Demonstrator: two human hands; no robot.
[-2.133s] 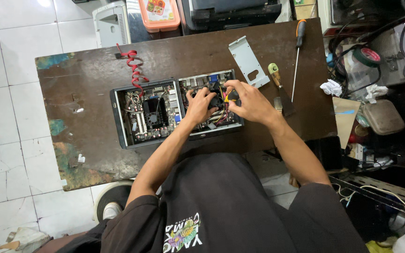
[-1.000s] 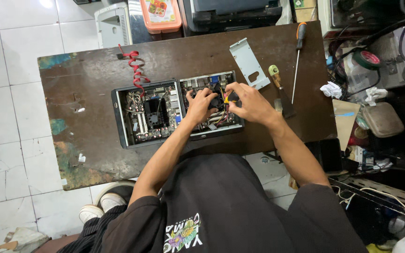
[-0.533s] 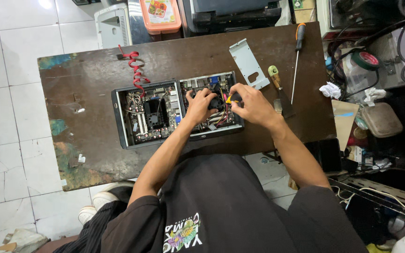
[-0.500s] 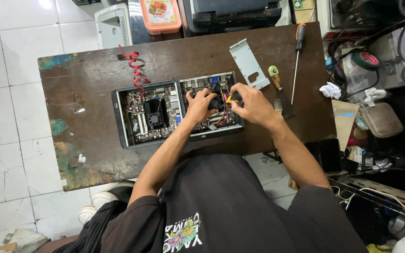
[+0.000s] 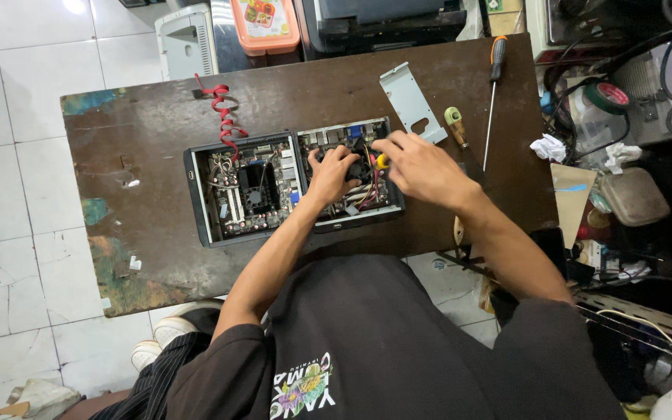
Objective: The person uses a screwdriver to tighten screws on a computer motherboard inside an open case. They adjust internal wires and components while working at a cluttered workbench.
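Note:
An opened small computer case [image 5: 204, 206] lies on the dark wooden table [image 5: 149, 132], its circuit board with a black fan [image 5: 257, 189] exposed. My left hand [image 5: 334, 175] rests inside the case's right half, fingers curled on a black part there. My right hand [image 5: 421, 166] is just to its right, closed around a small yellow-handled tool [image 5: 382, 161] whose tip is hidden inside the case.
A grey metal bracket [image 5: 407, 101], a green-handled tool [image 5: 455, 124] and a long orange-handled screwdriver [image 5: 493, 82] lie at the table's far right. A red coiled cable [image 5: 222, 113] runs to the case. Cluttered shelves [image 5: 624, 155] stand to the right; a white box [image 5: 187, 39] beyond.
My right hand has shifted slightly to the right and up over the case's right half. The left hand stays in the same spot.

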